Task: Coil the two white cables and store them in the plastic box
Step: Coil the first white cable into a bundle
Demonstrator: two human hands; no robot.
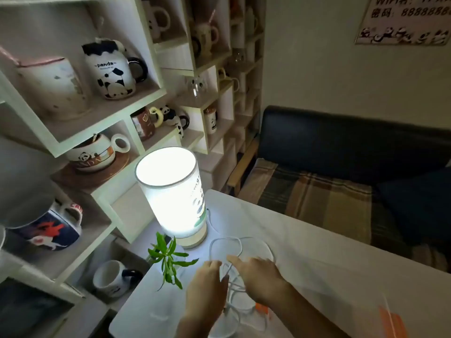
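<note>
White cables [238, 242] lie in loose loops on the white table [341, 259], just in front of the lit lamp. My left hand [207, 286] rests palm down over the near part of the loops, fingers slightly apart. My right hand [256, 272] reaches across the cables with its index finger stretched out and touching a strand. Whether either hand pinches a cable is hidden by the fingers. A clear plastic box with orange clips [393, 320] sits blurred at the lower right edge.
A glowing cylindrical lamp [170, 191] stands at the table's far left corner, with a small green plant [168, 259] beside it. Shelves of mugs [109, 74] fill the left. A dark sofa with a plaid cover [341, 191] lies beyond the table.
</note>
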